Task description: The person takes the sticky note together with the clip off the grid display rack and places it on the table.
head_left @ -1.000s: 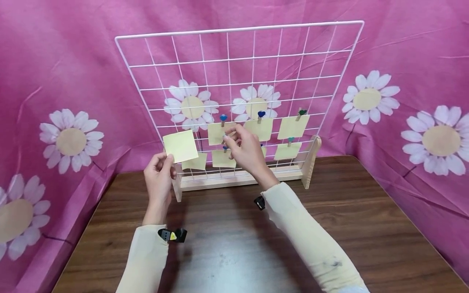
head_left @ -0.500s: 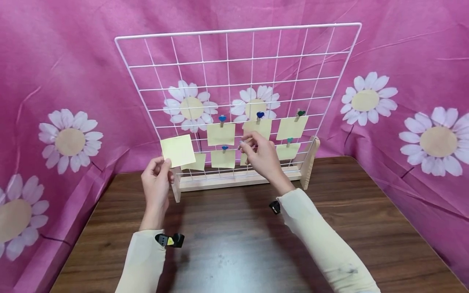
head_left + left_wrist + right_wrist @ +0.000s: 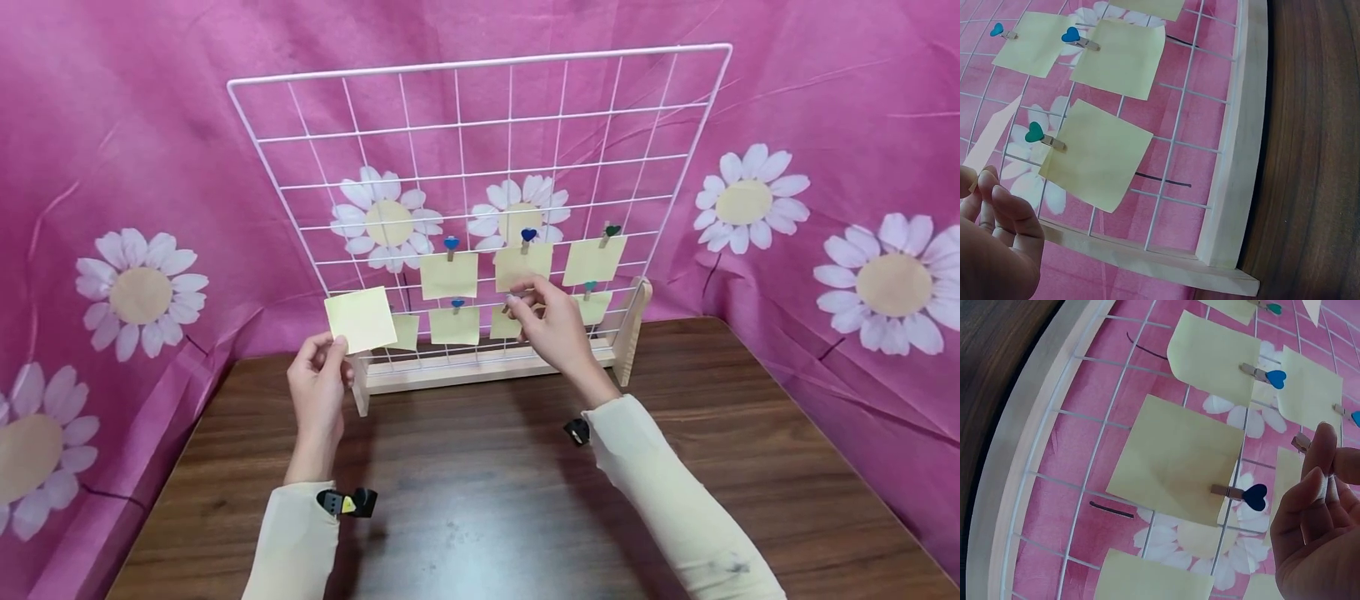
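My left hand [image 3: 318, 383] pinches a pale yellow paper note [image 3: 360, 320] by its lower edge, in front of the grid's lower left. In the left wrist view the note [image 3: 991, 134] appears nearly edge-on. My right hand [image 3: 555, 325] pinches a small wooden clothespin [image 3: 1300, 442] between thumb and fingers; its far end is hidden by the fingers. That hand is at the grid's lower middle right, in front of clipped notes. On the white wire grid [image 3: 480, 125] hang several yellow notes [image 3: 448, 275], held by clothespins with blue or green hearts, such as a dark blue heart clothespin [image 3: 1254, 497].
A wooden base [image 3: 465, 372] with two side feet holds the grid upright on a brown wood table [image 3: 465, 483]. Behind hangs a pink cloth [image 3: 150, 83] with printed daisies. Black bands show at both sleeve cuffs.
The right hand has moved right and slightly down, from the upper left note to the lower middle right. The left hand, with its note, has shifted slightly left and down.
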Motion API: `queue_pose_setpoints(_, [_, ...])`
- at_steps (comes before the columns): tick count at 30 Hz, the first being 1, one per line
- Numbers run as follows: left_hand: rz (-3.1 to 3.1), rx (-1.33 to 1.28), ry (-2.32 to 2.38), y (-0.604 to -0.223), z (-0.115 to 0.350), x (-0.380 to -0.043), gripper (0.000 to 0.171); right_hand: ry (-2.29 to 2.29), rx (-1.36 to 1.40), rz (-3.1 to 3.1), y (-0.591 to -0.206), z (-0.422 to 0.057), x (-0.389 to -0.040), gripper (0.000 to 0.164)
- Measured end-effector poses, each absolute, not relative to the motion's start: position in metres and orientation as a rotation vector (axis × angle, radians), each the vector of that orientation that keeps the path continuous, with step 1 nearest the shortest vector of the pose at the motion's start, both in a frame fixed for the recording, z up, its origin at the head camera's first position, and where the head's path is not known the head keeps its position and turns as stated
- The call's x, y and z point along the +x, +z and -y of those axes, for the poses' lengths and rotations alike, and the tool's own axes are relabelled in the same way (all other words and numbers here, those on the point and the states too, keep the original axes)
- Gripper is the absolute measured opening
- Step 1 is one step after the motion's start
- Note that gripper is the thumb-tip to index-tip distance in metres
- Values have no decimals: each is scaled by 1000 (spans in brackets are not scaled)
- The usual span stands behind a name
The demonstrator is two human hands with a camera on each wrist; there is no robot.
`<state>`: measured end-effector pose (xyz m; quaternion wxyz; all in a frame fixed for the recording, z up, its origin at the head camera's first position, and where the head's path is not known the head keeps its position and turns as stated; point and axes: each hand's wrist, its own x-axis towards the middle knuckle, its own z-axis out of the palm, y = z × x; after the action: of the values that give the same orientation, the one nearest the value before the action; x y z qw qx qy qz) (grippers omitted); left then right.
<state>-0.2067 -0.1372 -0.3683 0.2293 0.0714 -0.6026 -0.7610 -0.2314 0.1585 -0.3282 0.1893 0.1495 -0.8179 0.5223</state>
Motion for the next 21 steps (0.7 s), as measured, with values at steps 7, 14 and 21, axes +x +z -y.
queue_pose_setpoints(7, [1653,211,-2090,-373,140,-205,4,1490,390,2292,-333,-166,-227,16])
queue_pose_setpoints(14, [1686,234,-2066,-378,141,-203,12,1491,365,2305,-343,-173,-223,15])
queue_pose_setpoints(21, [1673,231,-2080,-380,142,-201,7,1545,330,2289,-353,-182,-220,18])
